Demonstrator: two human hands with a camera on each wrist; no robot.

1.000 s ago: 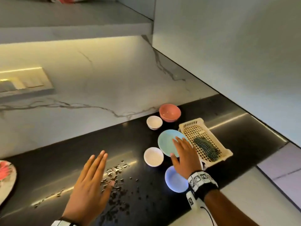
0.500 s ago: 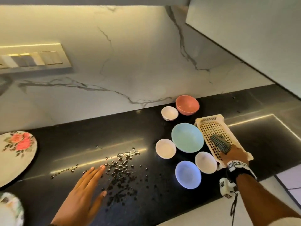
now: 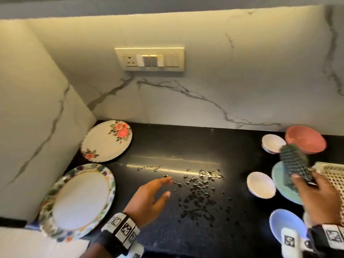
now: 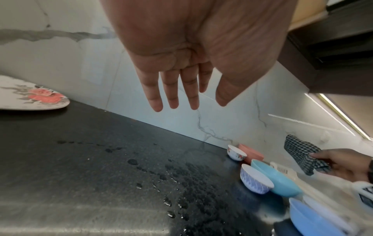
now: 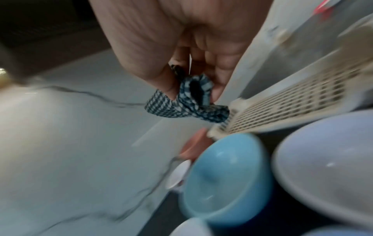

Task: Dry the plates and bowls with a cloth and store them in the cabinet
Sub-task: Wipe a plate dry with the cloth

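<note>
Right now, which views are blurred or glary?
Head view: a light strip glares off the wet black stone countertop. Left wrist view: mostly sharp. Right wrist view: motion-smeared round the light blue ceramic bowl; the dark checked cloth stays readable.

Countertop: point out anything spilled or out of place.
Water droplets are scattered over the black countertop between the plates and bowls, just past the open left hand. Nothing else stands out.
</note>
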